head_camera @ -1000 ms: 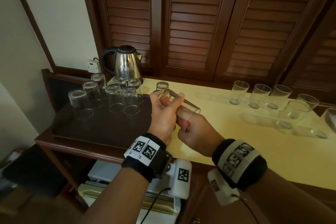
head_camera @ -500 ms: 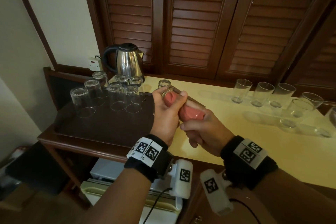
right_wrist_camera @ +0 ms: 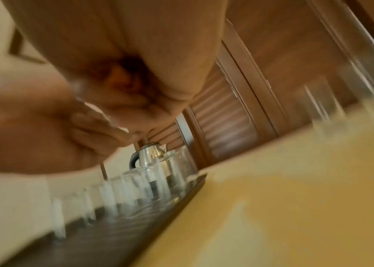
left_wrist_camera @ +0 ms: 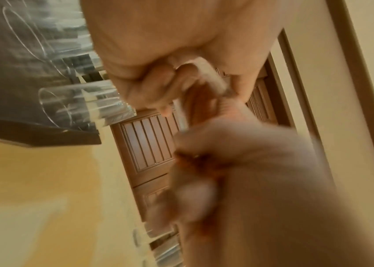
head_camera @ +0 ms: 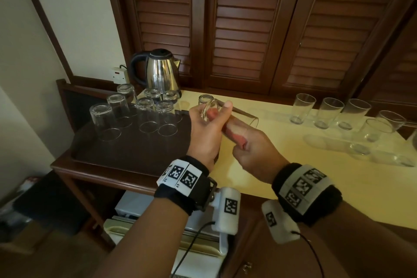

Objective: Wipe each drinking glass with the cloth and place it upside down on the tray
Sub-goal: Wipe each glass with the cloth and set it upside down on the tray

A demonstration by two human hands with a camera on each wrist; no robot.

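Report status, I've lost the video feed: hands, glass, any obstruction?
Left hand grips clear drinking glass sideways. Right hand holds pink cloth inside it. Dark brown tray has room.

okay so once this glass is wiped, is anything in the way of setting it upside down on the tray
Nothing visible blocks it. The held glass is above the tray's right edge, and the near part of the tray is bare. The upturned glasses crowd only the far part, so the open spot is directly below the left hand.
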